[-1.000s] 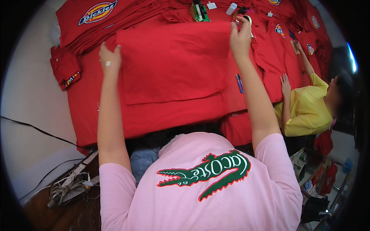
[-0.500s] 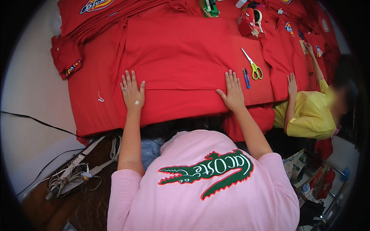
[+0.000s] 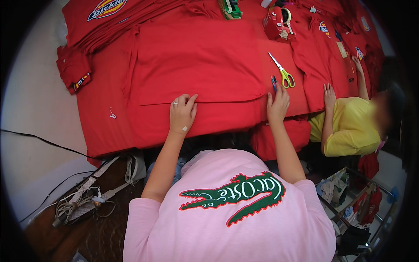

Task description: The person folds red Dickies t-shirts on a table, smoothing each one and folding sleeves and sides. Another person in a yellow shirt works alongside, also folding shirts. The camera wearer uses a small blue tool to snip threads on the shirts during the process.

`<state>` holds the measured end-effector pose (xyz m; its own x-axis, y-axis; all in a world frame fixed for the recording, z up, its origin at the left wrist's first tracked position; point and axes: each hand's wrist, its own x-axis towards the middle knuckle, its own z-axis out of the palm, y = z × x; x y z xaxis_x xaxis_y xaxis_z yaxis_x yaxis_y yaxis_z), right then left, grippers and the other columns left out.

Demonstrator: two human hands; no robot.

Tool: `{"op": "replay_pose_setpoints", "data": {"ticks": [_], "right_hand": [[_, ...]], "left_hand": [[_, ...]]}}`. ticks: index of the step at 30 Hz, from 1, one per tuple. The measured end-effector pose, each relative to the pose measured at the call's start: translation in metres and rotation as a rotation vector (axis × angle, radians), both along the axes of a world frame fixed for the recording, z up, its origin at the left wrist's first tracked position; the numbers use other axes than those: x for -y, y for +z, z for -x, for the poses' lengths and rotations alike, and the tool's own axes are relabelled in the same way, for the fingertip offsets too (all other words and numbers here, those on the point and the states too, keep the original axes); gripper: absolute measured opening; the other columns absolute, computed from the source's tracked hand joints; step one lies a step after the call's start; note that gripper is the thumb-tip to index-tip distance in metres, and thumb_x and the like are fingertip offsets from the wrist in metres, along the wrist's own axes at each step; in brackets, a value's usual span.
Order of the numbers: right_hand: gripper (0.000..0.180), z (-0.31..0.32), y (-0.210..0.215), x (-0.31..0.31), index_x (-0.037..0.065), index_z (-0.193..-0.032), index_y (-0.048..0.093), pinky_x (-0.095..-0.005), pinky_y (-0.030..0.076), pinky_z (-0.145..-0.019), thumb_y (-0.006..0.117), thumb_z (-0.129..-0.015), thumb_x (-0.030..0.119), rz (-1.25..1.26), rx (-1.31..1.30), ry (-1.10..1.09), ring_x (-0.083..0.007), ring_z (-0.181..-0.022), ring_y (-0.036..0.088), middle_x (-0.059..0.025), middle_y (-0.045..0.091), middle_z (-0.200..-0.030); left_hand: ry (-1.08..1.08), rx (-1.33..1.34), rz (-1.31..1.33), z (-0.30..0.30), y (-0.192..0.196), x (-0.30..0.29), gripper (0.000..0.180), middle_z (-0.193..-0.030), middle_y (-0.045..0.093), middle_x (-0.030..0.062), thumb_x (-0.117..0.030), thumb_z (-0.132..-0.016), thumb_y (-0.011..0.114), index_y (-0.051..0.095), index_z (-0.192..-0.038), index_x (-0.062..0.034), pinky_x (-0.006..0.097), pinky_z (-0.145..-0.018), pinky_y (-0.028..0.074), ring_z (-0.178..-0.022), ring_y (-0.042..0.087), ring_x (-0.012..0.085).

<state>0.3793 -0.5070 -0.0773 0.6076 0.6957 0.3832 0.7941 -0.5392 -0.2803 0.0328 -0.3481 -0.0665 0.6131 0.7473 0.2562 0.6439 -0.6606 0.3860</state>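
1. The red garment (image 3: pixel 196 65) lies flat in the middle, on a wider red cloth (image 3: pixel 102 122).
2. The left hand (image 3: pixel 182 114) touches its near edge, with the fingers bent and narrow; if they pinch the fabric, I cannot tell.
3. The right hand (image 3: pixel 278 105) is right of the garment, its fingers at the blue snips (image 3: pixel 273 81); I cannot tell if it grips them.
4. The yellow-green scissors (image 3: pixel 282 70) lie just beside, on the right.

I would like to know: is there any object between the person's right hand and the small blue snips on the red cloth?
Nothing visible does: the right hand is at the blue snips, covering their near end. The scissors lie just to the right, beside them, not in between.
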Motion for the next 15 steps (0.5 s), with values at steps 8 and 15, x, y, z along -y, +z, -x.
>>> {"op": "replay_pose_setpoints", "data": {"ticks": [8, 15], "right_hand": [[0.020, -0.055, 0.003, -0.011, 0.000, -0.107, 0.066, -0.0474, 0.055, -0.078, 0.066, -0.095, 0.016, 0.196, 0.021, 0.053, -0.0386, -0.086, 0.065, -0.0185, 0.063, -0.093], [0.018, 0.061, 0.043, -0.056, 0.002, -0.111, 0.059, -0.0272, 0.053, -0.068, 0.042, -0.107, 0.007, -0.384, -1.257, 0.328, -0.0103, -0.073, 0.064, -0.0053, 0.066, -0.088]], "left_hand": [[0.149, 0.325, 0.353, -0.017, 0.015, -0.001, 0.017, -0.092, 0.075, 0.0106, -0.015, -0.098, 0.070, 0.074, -0.113, -0.0065, 0.036, -0.074, 0.056, -0.074, 0.073, 0.0229], [0.580, 1.213, 0.983, -0.050, 0.008, -0.007, 0.015, -0.106, 0.074, 0.0049, -0.007, -0.098, 0.073, 0.072, -0.112, -0.0005, 0.026, -0.087, 0.054, -0.097, 0.068, 0.0115]]}}
